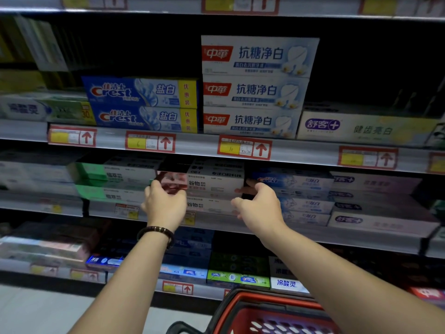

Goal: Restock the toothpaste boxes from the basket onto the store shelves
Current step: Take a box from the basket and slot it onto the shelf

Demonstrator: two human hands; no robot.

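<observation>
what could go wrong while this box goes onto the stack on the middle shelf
1. The left hand and right hand hold the white toothpaste box only by its ends; a slip could drop it past the shelf edge.
2. It goes on top of a matching box; a crooked push may shove that one back or askew.
3. The right hand is close beside the Crest stack and could nudge it when pulling out.

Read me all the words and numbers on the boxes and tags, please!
"Crest 佳洁士 盐白 优惠装": two blue boxes, upper shelf.
"中華 抗糖净白": three stacked white boxes.
"舒客+ 健齿亮白": pale box.
"谷物": held box, gripped by left hand and right hand.
"冷酸灵": bottom white box.
"6": tag under Crest.
"10": tag under 中華.
Small print, other tags: too blurred.
</observation>
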